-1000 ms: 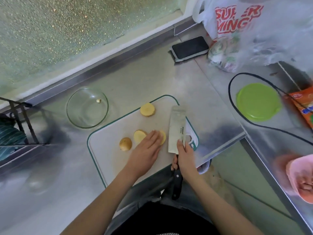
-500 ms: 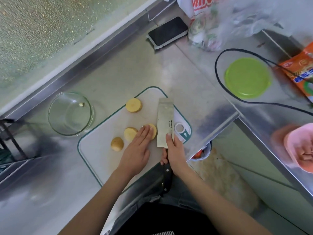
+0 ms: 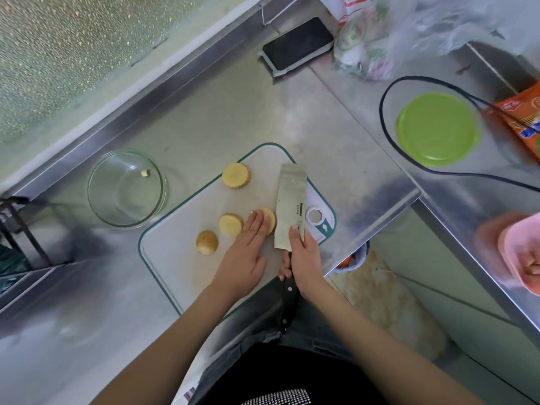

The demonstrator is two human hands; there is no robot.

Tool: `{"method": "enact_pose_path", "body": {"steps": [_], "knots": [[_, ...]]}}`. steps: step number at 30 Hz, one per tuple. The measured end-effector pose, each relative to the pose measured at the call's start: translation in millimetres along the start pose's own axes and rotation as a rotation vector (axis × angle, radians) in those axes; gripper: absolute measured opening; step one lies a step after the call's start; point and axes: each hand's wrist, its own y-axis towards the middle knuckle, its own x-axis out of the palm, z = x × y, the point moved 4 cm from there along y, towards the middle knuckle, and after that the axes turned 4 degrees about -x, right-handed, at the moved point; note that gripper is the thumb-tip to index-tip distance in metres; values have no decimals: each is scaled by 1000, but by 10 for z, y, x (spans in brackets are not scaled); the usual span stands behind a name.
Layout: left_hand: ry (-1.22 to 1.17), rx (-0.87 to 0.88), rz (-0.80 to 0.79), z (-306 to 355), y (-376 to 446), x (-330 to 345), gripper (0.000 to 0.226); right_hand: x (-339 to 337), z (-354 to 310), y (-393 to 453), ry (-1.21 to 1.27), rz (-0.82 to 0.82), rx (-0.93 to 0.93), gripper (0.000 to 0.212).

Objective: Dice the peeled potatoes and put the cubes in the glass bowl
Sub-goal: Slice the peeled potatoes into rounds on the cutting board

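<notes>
Several yellow potato pieces lie on a white cutting board [image 3: 175, 258] with a green rim. My left hand [image 3: 247, 252] lies flat, fingertips pressing one potato piece [image 3: 270, 219]. My right hand [image 3: 304, 252] grips the black handle of a cleaver [image 3: 290, 206], whose blade stands against that piece's right side. Other pieces rest apart: a round slice [image 3: 236, 175] at the back, a slice [image 3: 230, 225] left of my fingers, and an end piece [image 3: 207, 242]. The glass bowl [image 3: 99, 200] stands left of the board with one small potato bit [image 3: 145, 173] inside.
A phone [image 3: 296, 43] lies at the back of the steel counter. To the right are plastic bags [image 3: 380, 39], a green lid [image 3: 438, 128] ringed by a black cable [image 3: 385, 130], an orange packet [image 3: 523, 118] and a pink bowl [image 3: 520, 252]. A dark rack [image 3: 17, 229] stands at the left.
The view has shifted, so everything sits lower and more to the left in the frame. My hands keep the same hold on the potato piece and the cleaver.
</notes>
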Motion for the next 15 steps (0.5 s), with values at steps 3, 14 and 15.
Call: {"method": "enact_pose_path", "body": {"steps": [3, 14, 15], "knots": [[9, 1, -6, -35, 20, -21, 70, 47, -33, 20, 14, -20, 8, 29], [26, -37, 30, -84, 39, -97, 72, 183, -134, 74, -1, -77, 36, 31], [35, -39, 33, -92, 43, -101, 73, 211, -143, 90, -39, -86, 33, 32]]}}
